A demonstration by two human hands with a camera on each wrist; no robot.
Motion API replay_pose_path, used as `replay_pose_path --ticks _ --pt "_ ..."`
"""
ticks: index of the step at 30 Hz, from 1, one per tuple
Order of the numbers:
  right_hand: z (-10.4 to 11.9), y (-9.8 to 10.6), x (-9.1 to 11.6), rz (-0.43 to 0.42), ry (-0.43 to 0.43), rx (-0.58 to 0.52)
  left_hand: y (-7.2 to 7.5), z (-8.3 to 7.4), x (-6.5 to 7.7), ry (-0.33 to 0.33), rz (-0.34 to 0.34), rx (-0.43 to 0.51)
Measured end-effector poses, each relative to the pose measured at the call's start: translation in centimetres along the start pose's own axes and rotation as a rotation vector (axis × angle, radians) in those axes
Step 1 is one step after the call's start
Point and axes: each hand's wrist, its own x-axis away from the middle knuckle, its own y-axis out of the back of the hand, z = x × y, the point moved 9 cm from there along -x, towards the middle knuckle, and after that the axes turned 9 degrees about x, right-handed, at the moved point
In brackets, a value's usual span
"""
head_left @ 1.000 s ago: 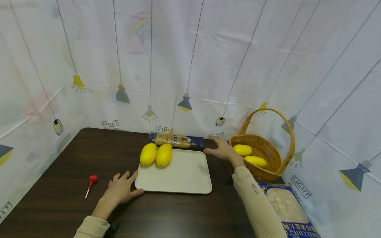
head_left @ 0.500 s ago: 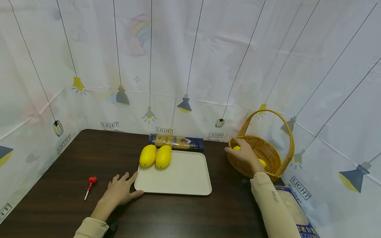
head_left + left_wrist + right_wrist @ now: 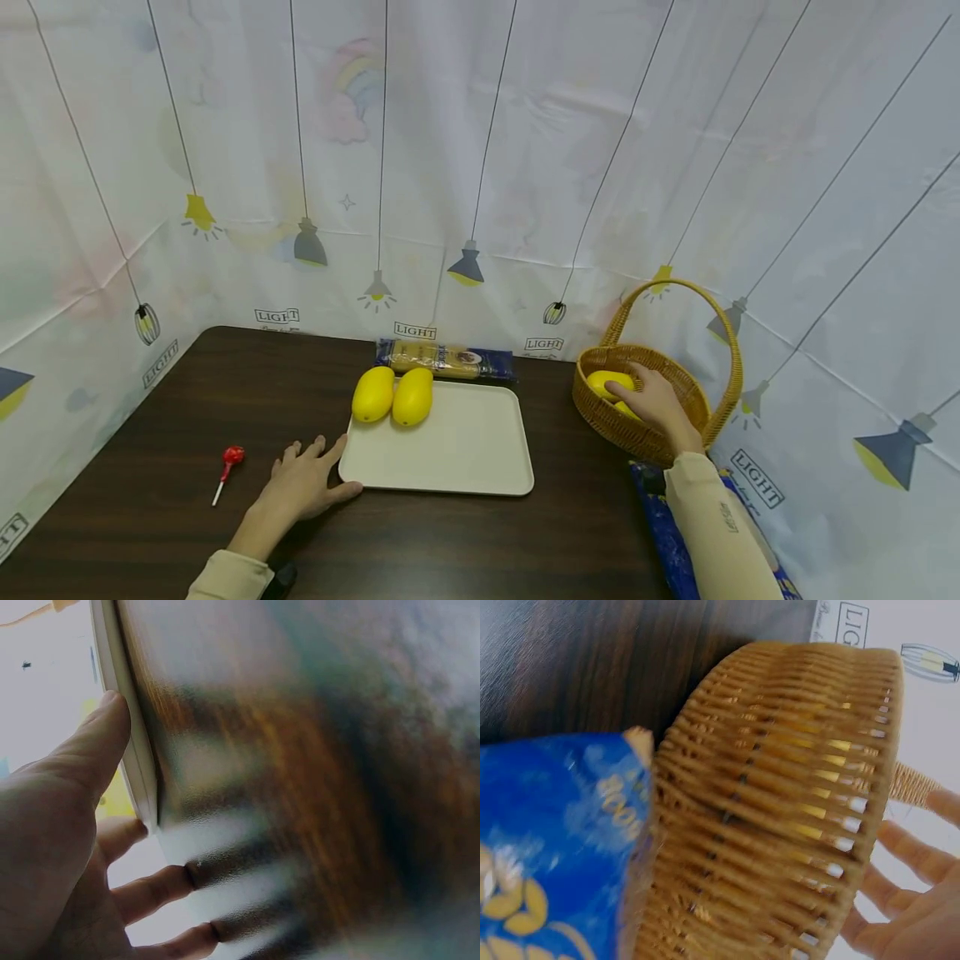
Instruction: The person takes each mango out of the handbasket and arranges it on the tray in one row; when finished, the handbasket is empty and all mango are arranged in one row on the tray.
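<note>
My left hand rests with spread fingers at the near left corner of a cream tray; in the left wrist view its thumb lies along the tray's edge. Two smooth yellow mango-like fruits lie side by side at the tray's far left. My right hand reaches over the rim of a wicker basket, fingers extended above two more yellow fruits. One fruit shows by the fingertips; the other is partly hidden under the hand. In the right wrist view the basket wall hides the fruits.
A pack of long pasta lies behind the tray. A red lollipop is on the dark table at the left. A blue pasta bag lies in front of the basket, partly under my right sleeve. The basket's tall handle arches over it.
My right hand has moved right, from beside the tray's far right corner to over the basket and its fruits. My left hand has stayed at the tray corner.
</note>
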Motion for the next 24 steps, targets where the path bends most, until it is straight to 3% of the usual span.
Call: replay_pose_path --ticks 13,24 --pt "-3.4 -1.5 0.5 0.096 -0.142 0.052 0.1 0.2 -0.1 0.008 0.007 -0.004" --pt "-5.1 -2.6 0.3 0.155 -0.160 0.079 -0.3 0.4 -0.3 0.013 0.014 0.008"
